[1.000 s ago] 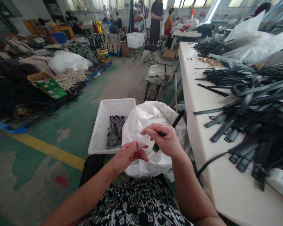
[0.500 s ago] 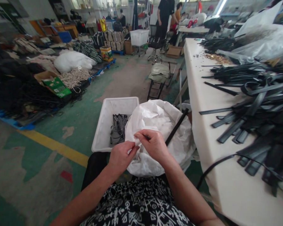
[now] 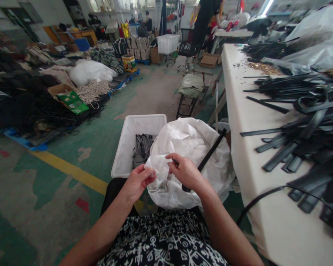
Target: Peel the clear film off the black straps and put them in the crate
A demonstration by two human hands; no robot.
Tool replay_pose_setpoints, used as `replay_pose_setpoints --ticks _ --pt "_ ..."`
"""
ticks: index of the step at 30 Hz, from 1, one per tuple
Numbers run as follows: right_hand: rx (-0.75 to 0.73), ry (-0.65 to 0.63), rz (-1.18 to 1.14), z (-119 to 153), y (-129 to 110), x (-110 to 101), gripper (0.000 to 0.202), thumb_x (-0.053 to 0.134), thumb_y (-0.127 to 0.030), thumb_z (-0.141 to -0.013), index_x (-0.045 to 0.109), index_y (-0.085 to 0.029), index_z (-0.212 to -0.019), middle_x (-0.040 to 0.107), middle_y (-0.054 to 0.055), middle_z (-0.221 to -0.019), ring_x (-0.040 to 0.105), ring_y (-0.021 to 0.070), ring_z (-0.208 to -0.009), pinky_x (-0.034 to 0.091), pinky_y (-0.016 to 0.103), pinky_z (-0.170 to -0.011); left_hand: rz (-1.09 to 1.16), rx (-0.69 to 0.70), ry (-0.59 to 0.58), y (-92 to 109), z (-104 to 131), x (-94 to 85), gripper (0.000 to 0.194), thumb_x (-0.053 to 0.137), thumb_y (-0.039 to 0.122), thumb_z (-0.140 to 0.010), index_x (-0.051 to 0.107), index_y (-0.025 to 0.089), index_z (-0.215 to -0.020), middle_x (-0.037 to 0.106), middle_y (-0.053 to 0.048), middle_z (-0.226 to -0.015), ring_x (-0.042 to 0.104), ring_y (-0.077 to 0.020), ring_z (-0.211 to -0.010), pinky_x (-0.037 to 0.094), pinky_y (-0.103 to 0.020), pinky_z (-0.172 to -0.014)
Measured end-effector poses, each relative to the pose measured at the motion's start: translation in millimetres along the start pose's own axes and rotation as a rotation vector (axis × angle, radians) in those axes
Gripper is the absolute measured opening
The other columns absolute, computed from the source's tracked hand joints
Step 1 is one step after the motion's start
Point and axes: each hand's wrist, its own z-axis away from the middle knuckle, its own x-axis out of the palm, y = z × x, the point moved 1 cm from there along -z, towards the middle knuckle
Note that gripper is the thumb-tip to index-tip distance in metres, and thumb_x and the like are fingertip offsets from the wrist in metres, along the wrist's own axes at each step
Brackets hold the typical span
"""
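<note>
A large white plastic bag [image 3: 183, 136] lies crumpled open in front of my lap. My left hand [image 3: 140, 181] pinches the bag's near left edge between thumb and fingers. Just to the right, my right hand [image 3: 184, 171] is closed, its fingertips by the same raised flap of plastic. A small dark thing [image 3: 175, 161] pokes out between its fingers, too little of it showing to name. Across the bag's right side slants a black strap [image 3: 212, 150], its lower part passing behind my right wrist.
Beyond the bag, a white plastic bin [image 3: 124, 127] holds grey-black straps [image 3: 143, 147]. At right, a cloth-covered table [image 3: 238, 107] bears heaps of black straps [image 3: 302, 136]. A stool [image 3: 190, 88] stands ahead. Loaded pallets [image 3: 39, 142] line the left. A person [image 3: 205, 18] stands at the back.
My left hand has moved left and away from my right hand, and the white flap is now stretched between them. The view has shifted slightly left. The standing person leans over more.
</note>
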Motion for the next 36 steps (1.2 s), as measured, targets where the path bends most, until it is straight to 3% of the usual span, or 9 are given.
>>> replay_pose_setpoints --ticks 4,6,9,12,14,17,22,28,36 --pt "-0.067 -0.228 0.115 5.5 -6.9 17.3 0.019 0.050 -0.020 -0.083 0.068 -0.016 -0.080 0.069 0.004 -0.066 0.058 0.0122 -0.058 0.037 0.021 -0.056 0.079 -0.048 0.018 -6.4 -0.2 -1.9 0.029 0.082 0.027 -0.062 0.068 0.015 -0.084 0.073 -0.005 -0.089 0.063 -0.0094 -0.054 0.053 -0.020 -0.051" --pt "-0.080 -0.323 0.099 4.4 -6.0 28.5 0.019 0.053 -0.016 -0.078 0.068 -0.017 -0.089 0.068 0.002 -0.065 0.057 0.0116 -0.056 0.038 0.020 -0.055 0.044 -0.073 -0.045 -9.3 1.3 0.9 0.030 0.080 0.028 -0.065 0.069 0.014 -0.089 0.073 -0.008 -0.092 0.065 -0.0108 -0.055 0.054 -0.020 -0.051" --pt "-0.001 -0.464 -0.016 -0.4 0.9 43.9 0.040 0.058 -0.012 -0.072 0.062 -0.019 -0.111 0.068 0.000 -0.066 0.056 0.0109 -0.050 0.039 0.019 -0.049 0.014 -0.068 -0.101 -12.8 4.2 5.8 0.031 0.080 0.029 -0.067 0.070 0.013 -0.091 0.073 -0.008 -0.089 0.068 -0.0141 -0.060 0.055 -0.020 -0.052" --pt "0.058 -0.539 -0.109 -4.0 5.7 53.0 0.027 0.052 -0.012 -0.074 0.064 -0.016 -0.098 0.066 0.001 -0.068 0.054 0.0100 -0.045 0.039 0.018 -0.044 0.029 -0.038 -0.107 -15.4 4.8 8.8 0.024 0.078 0.025 -0.068 0.071 0.011 -0.086 0.073 -0.008 -0.089 0.070 -0.0169 -0.070 0.055 -0.018 -0.054" --pt "0.016 -0.508 -0.100 -4.0 4.9 52.9 0.017 0.050 -0.011 -0.075 0.064 -0.015 -0.085 0.065 0.002 -0.067 0.054 0.0093 -0.045 0.038 0.018 -0.044 0.074 -0.042 -0.087 -15.7 2.5 8.1 0.015 0.076 0.019 -0.070 0.071 0.010 -0.081 0.074 -0.009 -0.085 0.071 -0.0173 -0.072 0.056 -0.018 -0.055" --pt "-0.109 -0.362 -0.032 -0.1 0.9 43.7 0.013 0.053 -0.016 -0.079 0.062 -0.016 -0.089 0.067 0.001 -0.072 0.057 0.0107 -0.056 0.037 0.019 -0.052 0.210 -0.054 0.032 -9.8 -4.5 2.1 0.003 0.067 0.009 -0.077 0.068 0.010 -0.075 0.074 -0.007 -0.077 0.071 -0.0156 -0.067 0.057 -0.019 -0.055" --pt "-0.076 -0.193 0.130 13.4 2.4 24.7 0.032 0.043 -0.034 -0.094 0.061 -0.017 -0.074 0.064 0.001 -0.062 0.057 0.0117 -0.057 0.031 0.022 -0.054 0.459 -0.091 0.239 8.6 -13.5 -8.3 0.024 0.046 0.012 -0.092 0.066 0.011 -0.078 0.074 -0.006 -0.073 0.070 -0.0128 -0.060 0.057 -0.019 -0.049" --pt "-0.153 0.093 0.224 31.4 -1.9 19.6 0.029 0.049 -0.034 -0.091 0.058 -0.018 -0.069 0.063 0.001 -0.062 0.055 0.0112 -0.056 0.028 0.022 -0.054 0.584 -0.104 0.229 7.5 -13.9 -3.7 0.024 0.046 0.018 -0.093 0.066 0.011 -0.083 0.074 -0.006 -0.075 0.071 -0.0143 -0.064 0.059 -0.022 -0.054" --pt "-0.249 0.151 0.250 37.9 -8.4 25.7 0.028 0.048 -0.031 -0.090 0.057 -0.017 -0.068 0.062 0.000 -0.060 0.053 0.0094 -0.053 0.025 0.023 -0.053 0.633 -0.100 0.218 6.4 -12.7 1.9 0.022 0.049 0.022 -0.092 0.066 0.010 -0.086 0.074 -0.008 -0.078 0.071 -0.0146 -0.070 0.060 -0.023 -0.062"
